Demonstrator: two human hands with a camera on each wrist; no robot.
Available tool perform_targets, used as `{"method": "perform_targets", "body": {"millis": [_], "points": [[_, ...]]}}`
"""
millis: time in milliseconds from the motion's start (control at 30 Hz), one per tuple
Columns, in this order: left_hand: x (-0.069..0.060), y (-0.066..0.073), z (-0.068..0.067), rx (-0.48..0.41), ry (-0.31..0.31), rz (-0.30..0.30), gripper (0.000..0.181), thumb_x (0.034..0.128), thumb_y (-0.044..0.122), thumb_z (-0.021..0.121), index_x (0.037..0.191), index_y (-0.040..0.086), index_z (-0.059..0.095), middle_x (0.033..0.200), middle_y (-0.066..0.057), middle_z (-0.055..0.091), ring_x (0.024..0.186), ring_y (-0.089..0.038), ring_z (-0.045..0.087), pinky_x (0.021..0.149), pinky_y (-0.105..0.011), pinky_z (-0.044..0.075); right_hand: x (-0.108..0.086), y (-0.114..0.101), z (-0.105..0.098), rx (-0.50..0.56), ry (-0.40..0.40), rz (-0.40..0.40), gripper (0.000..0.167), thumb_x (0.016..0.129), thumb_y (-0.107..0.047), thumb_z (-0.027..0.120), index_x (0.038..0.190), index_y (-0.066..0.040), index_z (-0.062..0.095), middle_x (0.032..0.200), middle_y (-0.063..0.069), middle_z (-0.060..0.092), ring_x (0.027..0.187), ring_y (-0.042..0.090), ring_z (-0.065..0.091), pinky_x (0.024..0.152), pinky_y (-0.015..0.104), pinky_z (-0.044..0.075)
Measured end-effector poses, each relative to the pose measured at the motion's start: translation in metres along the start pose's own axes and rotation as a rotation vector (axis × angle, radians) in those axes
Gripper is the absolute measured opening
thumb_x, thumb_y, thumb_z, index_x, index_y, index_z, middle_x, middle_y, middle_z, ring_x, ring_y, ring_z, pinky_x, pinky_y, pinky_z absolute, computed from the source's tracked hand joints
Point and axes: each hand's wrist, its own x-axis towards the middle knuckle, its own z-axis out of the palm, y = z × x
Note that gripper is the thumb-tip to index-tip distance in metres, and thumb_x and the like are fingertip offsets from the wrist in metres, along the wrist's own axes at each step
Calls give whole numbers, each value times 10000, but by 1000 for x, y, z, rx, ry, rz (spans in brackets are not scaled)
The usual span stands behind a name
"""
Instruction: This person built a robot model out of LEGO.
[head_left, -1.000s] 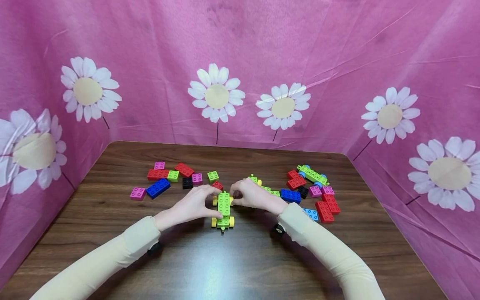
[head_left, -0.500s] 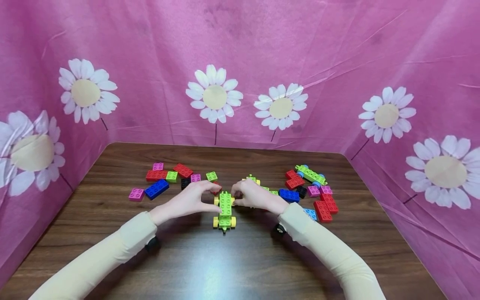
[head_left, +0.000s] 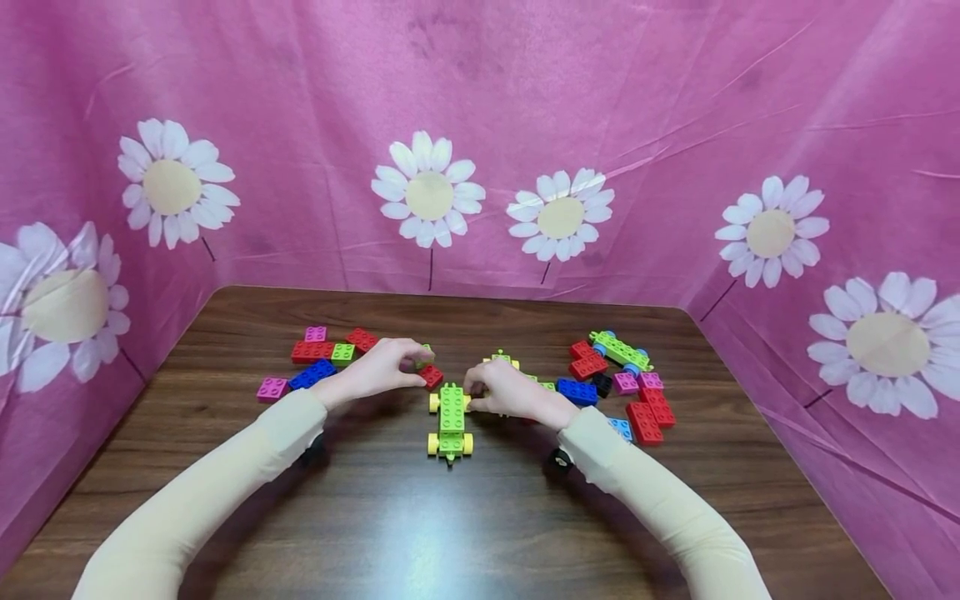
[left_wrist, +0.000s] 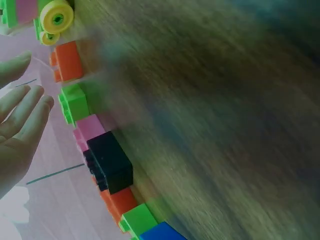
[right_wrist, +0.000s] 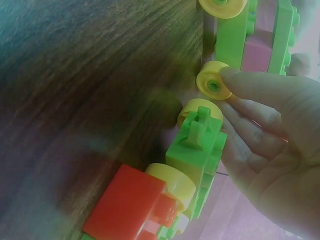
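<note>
A lime-green building-block car [head_left: 452, 421] with yellow wheels stands mid-table; the right wrist view shows a pink block [right_wrist: 257, 49] between its base and top brick. My right hand [head_left: 504, 390] pinches a yellow wheel [right_wrist: 214, 82] at its far right side, thumb against the wheel. A second green wagon with yellow wheels [right_wrist: 195, 147] lies just beyond that hand, partly hidden by it. My left hand [head_left: 378, 367] hovers over the left bricks, fingers loosely spread and holding nothing. Nearest it are a red brick [head_left: 431, 376] and a green brick [left_wrist: 75, 104], part covered in the head view.
Pink [head_left: 272, 389], blue [head_left: 313, 374] and red bricks [head_left: 312, 352] lie on the left, with a black brick [left_wrist: 111, 162] below the left hand. At right are a blue-wheeled green wagon [head_left: 621, 350], a dark blue brick [head_left: 577, 392] and several red bricks [head_left: 645, 422].
My left hand has let go of the car and moved away and to the left, over the bricks. The right hand stays at the wheel; the car has barely shifted.
</note>
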Motion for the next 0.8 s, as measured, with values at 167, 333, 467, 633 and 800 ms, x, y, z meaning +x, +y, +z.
{"method": "perform_targets", "body": {"millis": [167, 333, 467, 633, 800], "points": [[9, -3, 4, 113, -29, 13, 424, 865, 121, 756, 1239, -48, 651, 1206, -190, 698, 1084, -306, 682, 944, -446, 561, 0, -1, 0, 14, -7, 9, 110, 831, -135, 789, 877, -70, 714, 817, 54, 731, 736, 156, 670, 668, 190, 529], [12, -5, 6, 200, -41, 28, 431, 844, 117, 776, 1224, -53, 661, 1169, -183, 707, 1042, -271, 689, 922, -414, 568, 0, 0, 0, 13, -7, 8, 114, 833, -138, 788, 878, -67, 712, 820, 61, 732, 742, 163, 673, 670, 186, 527], [13, -5, 6, 239, -33, 70, 378, 837, 100, 778, 1177, -41, 689, 1112, -168, 717, 991, -254, 695, 886, -396, 577, -1, 1, 0, 21, -8, 19, 112, 835, -139, 788, 877, -70, 710, 818, 60, 729, 742, 165, 670, 667, 187, 523], [13, -6, 6, 274, -29, 88, 336, 828, 103, 789, 1135, -14, 719, 1079, -149, 727, 961, -250, 689, 875, -403, 575, -1, 1, 0, 27, -13, 20, 112, 840, -145, 784, 880, -71, 709, 822, 65, 730, 746, 174, 675, 667, 190, 527], [13, -5, 9, 361, -44, 74, 367, 836, 114, 782, 1167, -25, 704, 1139, -169, 709, 1035, -282, 674, 931, -432, 553, 0, 1, 0, 34, -22, 18, 110, 843, -139, 781, 883, -67, 708, 830, 74, 736, 755, 182, 685, 672, 186, 531]]}}
